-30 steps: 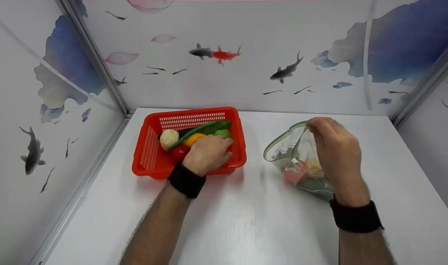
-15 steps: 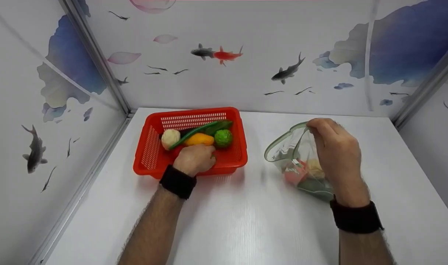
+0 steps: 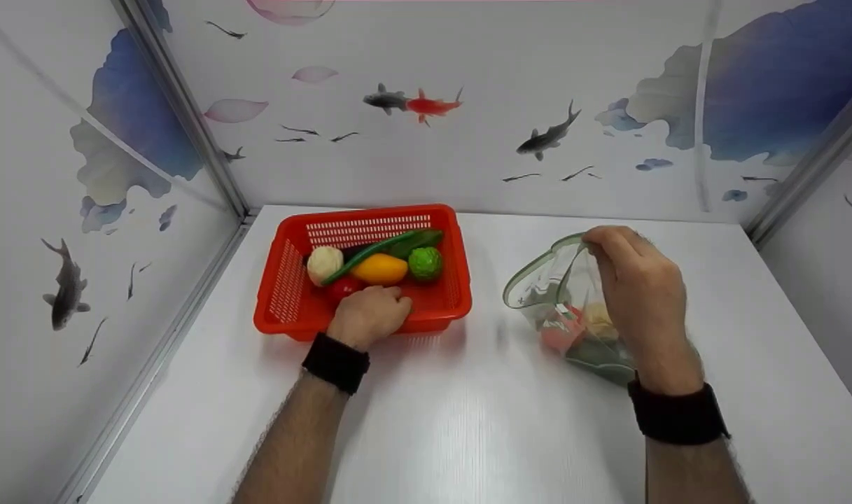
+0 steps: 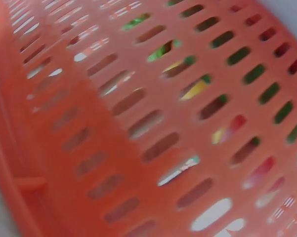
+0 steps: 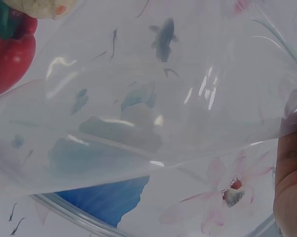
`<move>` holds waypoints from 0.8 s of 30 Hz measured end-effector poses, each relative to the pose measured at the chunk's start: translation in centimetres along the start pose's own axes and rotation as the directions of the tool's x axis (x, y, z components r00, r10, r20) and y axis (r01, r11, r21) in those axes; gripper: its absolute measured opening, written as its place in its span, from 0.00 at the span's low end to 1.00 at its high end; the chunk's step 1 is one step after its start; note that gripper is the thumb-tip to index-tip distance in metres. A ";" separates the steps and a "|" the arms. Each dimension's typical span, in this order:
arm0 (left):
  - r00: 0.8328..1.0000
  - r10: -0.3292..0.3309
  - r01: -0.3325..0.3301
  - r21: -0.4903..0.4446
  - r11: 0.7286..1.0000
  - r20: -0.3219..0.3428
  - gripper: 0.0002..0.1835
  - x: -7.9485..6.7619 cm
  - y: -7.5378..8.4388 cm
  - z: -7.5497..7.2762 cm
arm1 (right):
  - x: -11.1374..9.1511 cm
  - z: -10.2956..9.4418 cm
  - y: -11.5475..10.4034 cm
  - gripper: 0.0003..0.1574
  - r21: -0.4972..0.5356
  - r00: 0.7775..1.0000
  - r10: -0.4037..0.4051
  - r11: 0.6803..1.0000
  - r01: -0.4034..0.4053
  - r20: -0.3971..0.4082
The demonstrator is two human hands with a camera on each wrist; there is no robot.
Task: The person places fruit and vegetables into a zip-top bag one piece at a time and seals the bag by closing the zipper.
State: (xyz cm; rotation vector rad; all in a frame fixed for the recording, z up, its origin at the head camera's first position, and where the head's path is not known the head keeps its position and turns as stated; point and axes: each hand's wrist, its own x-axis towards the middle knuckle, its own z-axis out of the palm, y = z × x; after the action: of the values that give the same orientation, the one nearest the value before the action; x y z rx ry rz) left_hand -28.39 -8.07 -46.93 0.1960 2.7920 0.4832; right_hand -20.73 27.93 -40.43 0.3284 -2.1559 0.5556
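My left hand (image 3: 371,313) reaches over the near wall of a red plastic basket (image 3: 458,280), back of the hand up. Its fingertips are hidden inside, and I cannot tell whether they hold anything. Just beyond it lies a shiny red vegetable (image 3: 344,287), partly covered. The left wrist view shows mostly the slotted basket wall (image 4: 133,118). My right hand (image 3: 639,294) pinches the rim of a clear green-edged bag (image 3: 538,280), keeping its mouth raised. A red bell pepper (image 5: 12,54) and a pale round thing (image 5: 37,6) show through it.
Also in the basket are a cauliflower (image 3: 325,265), a yellow oval fruit (image 3: 380,269), a bumpy green ball-shaped vegetable (image 3: 425,264) and a long green vegetable (image 3: 376,253). White table (image 3: 461,413) lies between basket and bag; printed panels (image 3: 426,168) enclose it.
My left hand has drawn back from the basket's right side toward its near wall, uncovering the yellow fruit and green ball-shaped vegetable. My right hand stays at the bag's rim.
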 end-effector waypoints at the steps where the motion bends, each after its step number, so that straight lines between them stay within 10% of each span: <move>1: 1.000 -0.008 0.008 -0.005 1.000 -0.008 0.32 0.1 0.0 0.1 | 0.0 0.0 0.0 0.06 -0.001 1.000 -0.002 1.000 0.002 -0.001; 24: 0.978 -0.167 0.176 -0.064 0.982 0.127 0.26 3.2 1.6 -1.4 | 0.0 -0.2 0.4 0.05 -0.001 0.999 0.017 1.000 -0.017 0.037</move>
State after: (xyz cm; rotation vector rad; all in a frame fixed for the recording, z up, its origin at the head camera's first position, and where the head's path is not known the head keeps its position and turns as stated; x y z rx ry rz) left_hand -31.75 -6.43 -45.99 -0.0315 2.6372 0.5145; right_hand -20.72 28.39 -40.43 0.3230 -2.1960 0.5626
